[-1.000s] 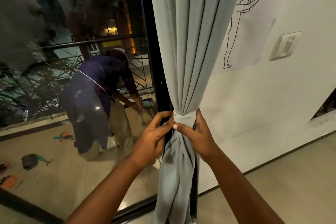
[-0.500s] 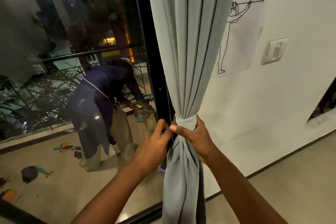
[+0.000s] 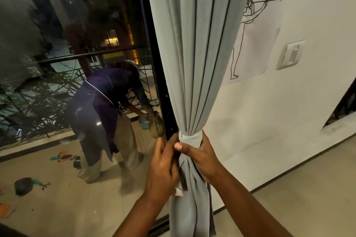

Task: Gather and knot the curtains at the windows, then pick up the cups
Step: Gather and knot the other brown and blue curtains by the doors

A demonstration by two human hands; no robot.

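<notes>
A tall glass door fills the left half of the view, dark outside, its black frame running down just behind the curtain. To the right stands a plain white wall, meeting a pale tiled floor below.

The grey curtain hangs in long folds between the door frame and the wall, drawn together into a knot low down; below the knot the cloth falls in a twisted bundle to the floor.

In the glass a person in a dark top and light trousers bends forward, with a railing and plants behind them. A few small coloured items lie on the ground there, too blurred to tell what they are.

On the wall a sheet of paper bears a line drawing of a standing figure, and a white switch plate sits just to its right.

The right hand grips the curtain at the knot, thumb across its front and fingers curled round the far side. The left hand is just beside it, fingers curled round the gathered cloth right under the knot, touching the right thumb.
</notes>
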